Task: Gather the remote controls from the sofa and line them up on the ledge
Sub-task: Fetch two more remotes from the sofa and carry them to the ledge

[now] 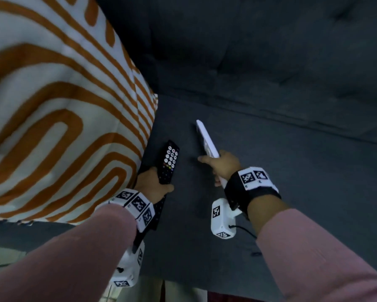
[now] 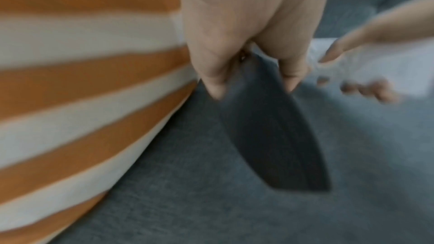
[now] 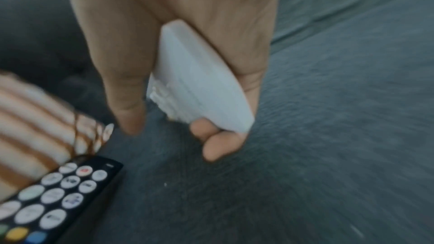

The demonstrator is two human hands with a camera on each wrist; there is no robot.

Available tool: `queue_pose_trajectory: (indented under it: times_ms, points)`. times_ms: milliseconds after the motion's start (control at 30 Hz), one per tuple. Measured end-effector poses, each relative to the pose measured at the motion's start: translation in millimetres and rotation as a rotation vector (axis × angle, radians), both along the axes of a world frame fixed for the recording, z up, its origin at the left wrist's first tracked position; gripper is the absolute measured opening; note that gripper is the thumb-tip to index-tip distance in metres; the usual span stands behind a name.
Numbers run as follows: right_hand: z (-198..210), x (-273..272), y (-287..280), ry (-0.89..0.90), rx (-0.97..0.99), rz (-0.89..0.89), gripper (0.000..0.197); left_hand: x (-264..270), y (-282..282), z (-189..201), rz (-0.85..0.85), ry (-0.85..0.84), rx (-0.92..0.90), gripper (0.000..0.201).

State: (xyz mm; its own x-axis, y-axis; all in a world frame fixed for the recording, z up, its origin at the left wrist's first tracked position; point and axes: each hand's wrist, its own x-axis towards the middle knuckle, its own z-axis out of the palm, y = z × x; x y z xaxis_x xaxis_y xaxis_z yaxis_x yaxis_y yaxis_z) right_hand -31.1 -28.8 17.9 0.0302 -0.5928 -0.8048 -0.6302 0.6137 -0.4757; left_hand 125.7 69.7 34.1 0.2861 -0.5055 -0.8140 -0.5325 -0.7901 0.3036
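A dark grey sofa (image 1: 270, 149) filled the scene, its seat a flat expanse of finely woven fabric and its backrest tufted into soft, dimpled panels. Against the left end of the seat leaned a large plump cushion (image 1: 52, 105), cream cloth printed with thick orange bands that curved in nested loops; its bulging lower edge pressed down onto the seat and crowded the space just beside the left hand (image 1: 152, 184). That hand gripped the near end of a black remote control (image 1: 169, 162), thumb laid along one edge and fingers wrapped beneath, so the long slim body slanted up and away with its rows of round white buttons and a few coloured ones facing upward. From the left wrist view only the remote's smooth dark underside showed, blurred. Just to the right, apart from the black one, the right hand (image 1: 222, 164) clasped a white remote control (image 1: 206, 138), a narrow slab of plain plastic held on edge and pointed toward the backrest, fingers curled under its lower end while the thumb stuck out to the left. Both remotes were lifted above the seat. Pink sleeves (image 1: 314, 258) covered both forearms, and white bands with black square markers (image 1: 254, 177) circled the wrists.
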Motion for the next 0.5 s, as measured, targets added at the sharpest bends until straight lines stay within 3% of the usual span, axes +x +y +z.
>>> queue_pose_trajectory:
  times_ms: [133, 233, 400, 500]
  points:
    - [46.9, -30.4, 28.6, -0.227, 0.074, -0.251, 0.052, -3.7, 1.3, 41.8, 0.15, 0.221, -0.159, 0.044]
    - [96.0, -67.0, 52.0, -0.396, 0.083, -0.371, 0.044, -15.6, 0.0, 93.5, 0.31, 0.406, -0.133, 0.022]
    - [214.8, -122.3, 89.7, -0.524, 0.001, -0.6, 0.037, -38.9, -4.0, 187.7, 0.183, 0.487, -0.176, 0.003]
    - [274.0, -141.2, 111.6, -0.517, -0.129, -0.669, 0.047, -64.1, -8.1, 235.1, 0.157, 0.547, -0.158, 0.022]
